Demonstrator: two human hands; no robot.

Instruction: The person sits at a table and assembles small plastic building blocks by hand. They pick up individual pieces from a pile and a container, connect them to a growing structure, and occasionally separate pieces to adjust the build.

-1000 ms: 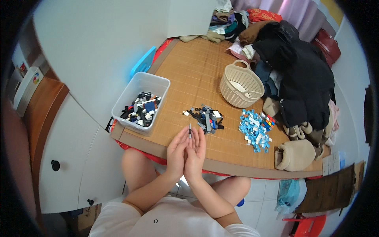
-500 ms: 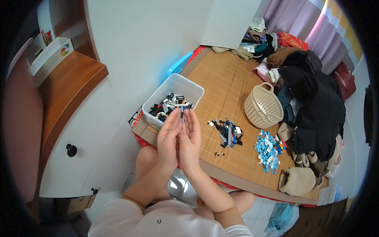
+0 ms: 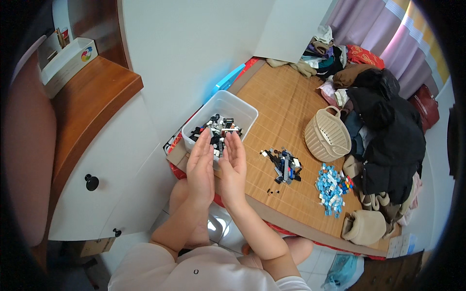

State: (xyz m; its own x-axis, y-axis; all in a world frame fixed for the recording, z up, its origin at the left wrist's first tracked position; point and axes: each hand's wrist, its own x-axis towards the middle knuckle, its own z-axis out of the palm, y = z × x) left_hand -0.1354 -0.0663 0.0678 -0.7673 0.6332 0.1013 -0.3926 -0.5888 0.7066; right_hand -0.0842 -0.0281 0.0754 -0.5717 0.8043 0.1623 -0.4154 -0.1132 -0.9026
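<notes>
Both hands are raised over the near side of a translucent plastic bin (image 3: 248, 112). My left hand (image 3: 200, 167) has its fingers stretched out, its palm turned inward. Facing it, with a narrow gap between, my right hand (image 3: 234, 167) is also open with straight fingers. Neither hand shows anything in its grip. Mixed building bricks (image 3: 213, 125), mostly black, white and grey, lie in the bin. More bricks appear in the gap between the palms; the hands hide part of the bin's near wall.
On the bamboo mat (image 3: 276, 104) lie a pile of dark bricks (image 3: 284, 165), a pile of blue and white bricks (image 3: 331, 189) and a puzzle cube (image 3: 346, 185). Behind them stands a beige basket (image 3: 327, 136). Clothes (image 3: 388, 131) are heaped at the right; a white cabinet (image 3: 116, 160) is at the left.
My hands, nearly touching before, have moved apart, mainly the left one to the left. More of the bricks now shows between them. The whole view has shifted slightly.
</notes>
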